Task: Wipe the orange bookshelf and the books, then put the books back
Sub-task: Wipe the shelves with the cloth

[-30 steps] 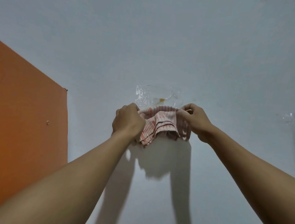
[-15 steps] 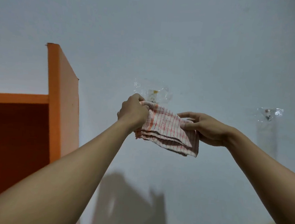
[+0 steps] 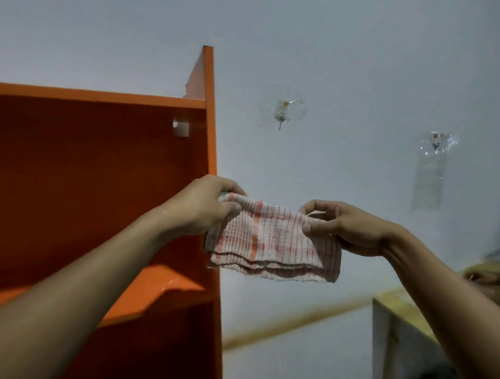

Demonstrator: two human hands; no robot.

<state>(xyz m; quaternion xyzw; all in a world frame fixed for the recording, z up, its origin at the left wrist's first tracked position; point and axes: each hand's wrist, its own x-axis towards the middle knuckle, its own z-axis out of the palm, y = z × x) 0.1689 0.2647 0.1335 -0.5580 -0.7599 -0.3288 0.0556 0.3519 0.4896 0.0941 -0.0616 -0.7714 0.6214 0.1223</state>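
- Head view: the left hand [image 3: 204,205] grasps the upper left corner of a folded red-checked cloth [image 3: 274,242], fingers curled round it.
- The right hand [image 3: 346,226] pinches the cloth's upper right edge between thumb and fingers.
- The cloth hangs mid-frame, in front of the white wall [image 3: 342,62].
- The orange bookshelf [image 3: 95,162] fills the left of the frame, its right side panel behind the left hand.

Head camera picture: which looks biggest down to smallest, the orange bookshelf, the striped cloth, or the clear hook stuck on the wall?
1. Orange bookshelf, partly out of frame.
2. Striped cloth, though it is nearer the camera, so it looks enlarged.
3. Clear hook on the wall.
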